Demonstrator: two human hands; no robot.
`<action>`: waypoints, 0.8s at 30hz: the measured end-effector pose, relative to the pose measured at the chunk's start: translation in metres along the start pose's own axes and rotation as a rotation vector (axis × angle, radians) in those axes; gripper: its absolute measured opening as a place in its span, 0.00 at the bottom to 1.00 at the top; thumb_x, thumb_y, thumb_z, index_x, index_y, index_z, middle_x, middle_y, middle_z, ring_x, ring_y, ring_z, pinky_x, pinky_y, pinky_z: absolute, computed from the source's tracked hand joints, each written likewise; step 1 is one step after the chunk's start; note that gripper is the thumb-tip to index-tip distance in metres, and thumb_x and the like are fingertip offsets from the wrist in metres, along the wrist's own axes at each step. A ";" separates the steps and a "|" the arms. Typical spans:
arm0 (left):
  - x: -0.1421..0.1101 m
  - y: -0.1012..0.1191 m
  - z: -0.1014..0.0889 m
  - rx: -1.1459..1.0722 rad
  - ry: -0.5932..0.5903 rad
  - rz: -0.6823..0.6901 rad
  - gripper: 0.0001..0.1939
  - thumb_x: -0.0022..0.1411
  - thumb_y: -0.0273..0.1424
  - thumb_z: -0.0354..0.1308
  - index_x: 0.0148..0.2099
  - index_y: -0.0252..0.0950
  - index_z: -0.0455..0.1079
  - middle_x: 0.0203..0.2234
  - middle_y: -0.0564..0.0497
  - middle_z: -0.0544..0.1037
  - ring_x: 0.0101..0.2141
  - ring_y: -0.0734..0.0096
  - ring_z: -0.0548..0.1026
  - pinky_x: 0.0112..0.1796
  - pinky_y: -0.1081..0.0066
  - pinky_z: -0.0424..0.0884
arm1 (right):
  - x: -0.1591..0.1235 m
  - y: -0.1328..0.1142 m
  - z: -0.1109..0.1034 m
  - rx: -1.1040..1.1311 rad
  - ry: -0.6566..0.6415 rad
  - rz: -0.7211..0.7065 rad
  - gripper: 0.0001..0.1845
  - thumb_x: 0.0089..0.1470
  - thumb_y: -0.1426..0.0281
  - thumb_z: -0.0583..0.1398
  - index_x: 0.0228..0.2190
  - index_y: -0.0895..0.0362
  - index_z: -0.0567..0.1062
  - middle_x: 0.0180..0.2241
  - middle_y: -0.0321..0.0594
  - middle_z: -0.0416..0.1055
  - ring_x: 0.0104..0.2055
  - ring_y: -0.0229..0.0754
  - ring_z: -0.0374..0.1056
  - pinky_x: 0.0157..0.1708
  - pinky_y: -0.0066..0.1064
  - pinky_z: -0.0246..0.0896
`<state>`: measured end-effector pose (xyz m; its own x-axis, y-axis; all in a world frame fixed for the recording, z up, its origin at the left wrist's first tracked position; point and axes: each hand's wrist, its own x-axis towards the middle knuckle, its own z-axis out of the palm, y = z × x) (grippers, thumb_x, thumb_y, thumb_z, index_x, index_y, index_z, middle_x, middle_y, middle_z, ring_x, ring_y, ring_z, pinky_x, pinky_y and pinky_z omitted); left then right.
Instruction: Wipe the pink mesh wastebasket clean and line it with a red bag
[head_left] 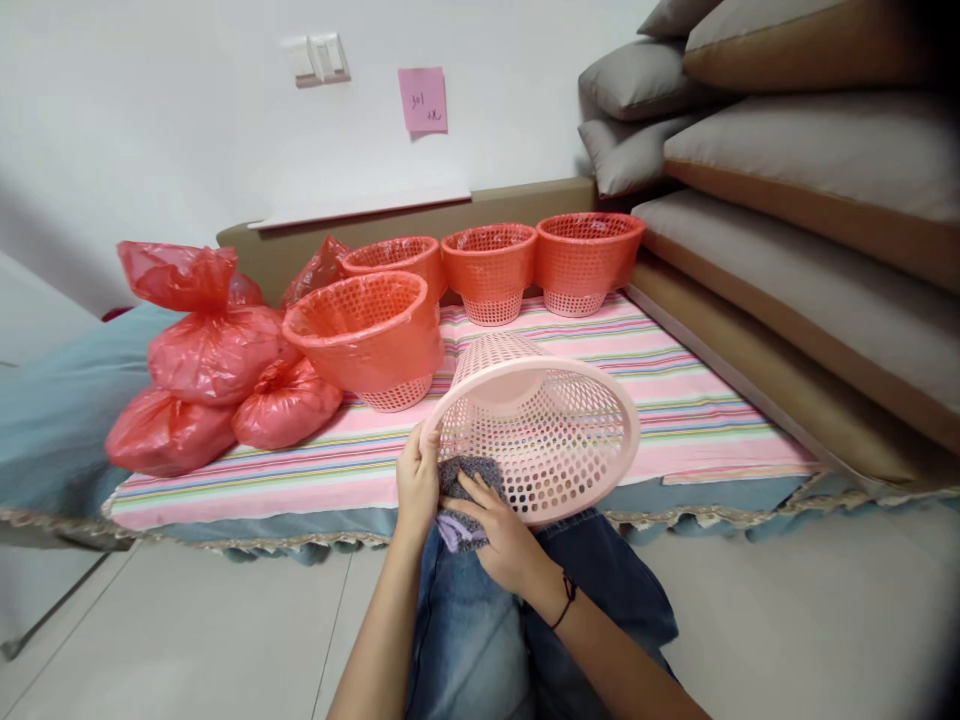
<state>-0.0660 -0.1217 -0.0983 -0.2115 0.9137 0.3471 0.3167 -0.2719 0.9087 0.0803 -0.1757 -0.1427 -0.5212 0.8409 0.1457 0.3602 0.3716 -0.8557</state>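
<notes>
Hands close together at the rim of a pink basket [536, 435] tipped on its side over the lap, at the bed's [675, 400] near edge: left hand [417, 480] clamped on the rim, right hand [501, 540] pressing a gray cloth [461, 490] against the rim's lower edge. Likely light, thin perforated plastic, stiff at the rim yet springy in the mesh wall; best held by the rim. Cloth soft and limp. Behind, four baskets [491, 265] lined with red bags, and three tied red bags [214, 355] at left.
</notes>
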 end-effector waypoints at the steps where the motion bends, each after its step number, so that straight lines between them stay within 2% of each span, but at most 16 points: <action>1: 0.002 0.003 0.000 0.035 0.019 0.011 0.25 0.68 0.48 0.46 0.49 0.34 0.72 0.43 0.45 0.78 0.46 0.63 0.75 0.48 0.66 0.68 | -0.002 0.001 -0.002 -0.064 -0.026 0.018 0.46 0.38 0.82 0.51 0.60 0.45 0.66 0.69 0.32 0.44 0.71 0.52 0.37 0.67 0.54 0.34; 3: 0.007 0.011 -0.002 0.108 0.039 0.043 0.23 0.67 0.48 0.46 0.44 0.34 0.72 0.36 0.47 0.78 0.39 0.64 0.75 0.42 0.69 0.69 | -0.007 0.002 -0.007 -0.175 -0.068 0.036 0.46 0.37 0.81 0.51 0.59 0.44 0.67 0.68 0.33 0.47 0.70 0.54 0.40 0.66 0.58 0.32; 5: 0.012 0.021 -0.003 0.155 0.029 0.080 0.22 0.66 0.47 0.48 0.43 0.34 0.72 0.33 0.49 0.78 0.36 0.65 0.74 0.39 0.70 0.69 | -0.011 0.005 -0.015 -0.270 -0.112 0.046 0.43 0.38 0.81 0.51 0.57 0.43 0.69 0.67 0.34 0.51 0.69 0.55 0.45 0.65 0.60 0.30; 10: 0.022 0.039 -0.004 0.189 -0.067 0.133 0.19 0.64 0.45 0.52 0.44 0.35 0.73 0.35 0.50 0.79 0.37 0.66 0.75 0.40 0.70 0.69 | -0.021 0.012 -0.033 -0.353 -0.225 0.114 0.40 0.41 0.80 0.51 0.55 0.42 0.71 0.67 0.32 0.52 0.69 0.57 0.44 0.63 0.59 0.40; 12: 0.020 0.032 -0.006 0.141 -0.074 0.146 0.18 0.60 0.43 0.58 0.47 0.36 0.73 0.40 0.49 0.79 0.41 0.64 0.75 0.45 0.69 0.69 | -0.024 0.014 -0.038 -0.323 -0.246 0.121 0.41 0.41 0.81 0.51 0.56 0.41 0.70 0.67 0.31 0.51 0.69 0.56 0.43 0.64 0.60 0.38; 15: 0.009 0.002 -0.007 -0.005 0.003 0.087 0.22 0.54 0.39 0.64 0.50 0.37 0.72 0.46 0.47 0.78 0.48 0.61 0.74 0.51 0.64 0.68 | -0.025 0.018 -0.043 -0.200 -0.233 0.113 0.43 0.41 0.82 0.50 0.57 0.41 0.69 0.67 0.31 0.52 0.69 0.52 0.44 0.65 0.60 0.35; 18: -0.012 -0.035 -0.002 -0.196 0.039 -0.097 0.24 0.54 0.38 0.64 0.53 0.36 0.72 0.50 0.44 0.77 0.51 0.58 0.74 0.55 0.61 0.67 | -0.019 0.032 -0.046 0.045 -0.104 0.056 0.36 0.49 0.79 0.52 0.59 0.47 0.67 0.65 0.37 0.56 0.68 0.46 0.50 0.67 0.51 0.36; 20: -0.024 -0.053 0.005 -0.301 0.030 -0.145 0.28 0.55 0.37 0.64 0.58 0.37 0.69 0.55 0.43 0.74 0.56 0.58 0.70 0.59 0.60 0.63 | -0.010 0.046 -0.051 0.219 0.069 0.079 0.30 0.52 0.72 0.56 0.58 0.53 0.67 0.62 0.42 0.62 0.65 0.46 0.55 0.66 0.48 0.44; 22: -0.032 -0.060 0.013 -0.372 0.043 -0.138 0.29 0.56 0.35 0.63 0.60 0.38 0.67 0.58 0.44 0.71 0.59 0.59 0.68 0.60 0.60 0.61 | 0.004 0.058 -0.060 0.358 0.264 0.172 0.26 0.53 0.65 0.58 0.54 0.56 0.71 0.54 0.45 0.71 0.58 0.49 0.65 0.61 0.48 0.56; 24: -0.035 -0.056 0.018 -0.386 0.074 -0.127 0.28 0.56 0.34 0.62 0.59 0.38 0.68 0.57 0.44 0.72 0.58 0.58 0.69 0.60 0.60 0.61 | 0.022 0.064 -0.075 0.421 0.442 0.230 0.21 0.55 0.62 0.56 0.49 0.56 0.74 0.45 0.45 0.77 0.50 0.50 0.71 0.53 0.47 0.66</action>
<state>-0.0601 -0.1330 -0.1655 -0.2972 0.9269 0.2291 -0.0839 -0.2644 0.9608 0.1497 -0.1041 -0.1570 -0.0673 0.9965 0.0489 0.0436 0.0519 -0.9977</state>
